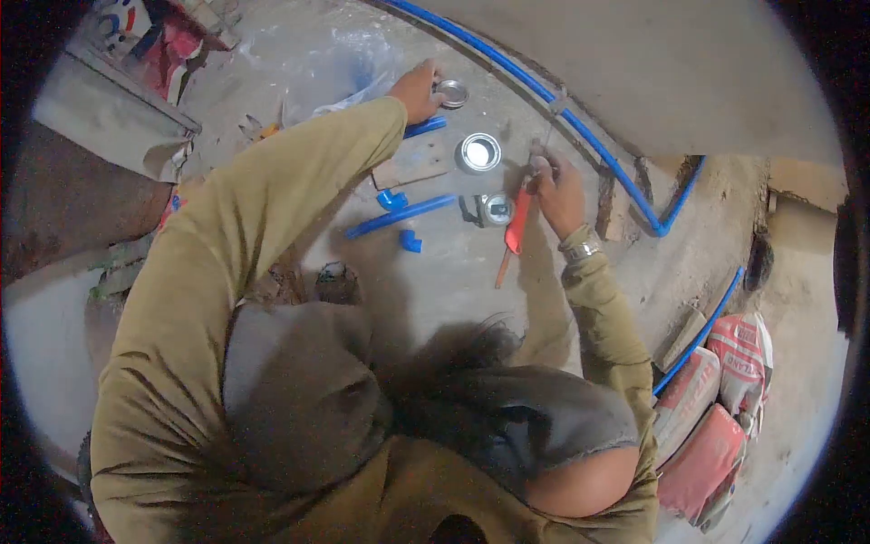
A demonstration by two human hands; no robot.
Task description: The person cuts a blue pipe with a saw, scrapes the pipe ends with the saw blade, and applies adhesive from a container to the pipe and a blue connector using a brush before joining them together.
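Note:
My left hand [417,94] reaches out over the floor, its fingers closed at the rim of a round metal can lid [452,93]. Below the lid stands an open can [478,153] with a bright, pale inside. My right hand [558,194], a watch on its wrist, is pinched to the right of the can; what lies between the fingertips is too small to make out. Beside those fingers runs a long red object [518,223] with a thin brown end. A tape measure [495,209] lies left of it.
Blue pipe pieces [399,217], an elbow fitting [410,241] and another fitting [391,199] lie near a wooden board [412,169]. A long blue pipe [598,138] follows the wall. Cement bags [702,458] sit at the right; clear plastic [335,72] lies behind my left hand.

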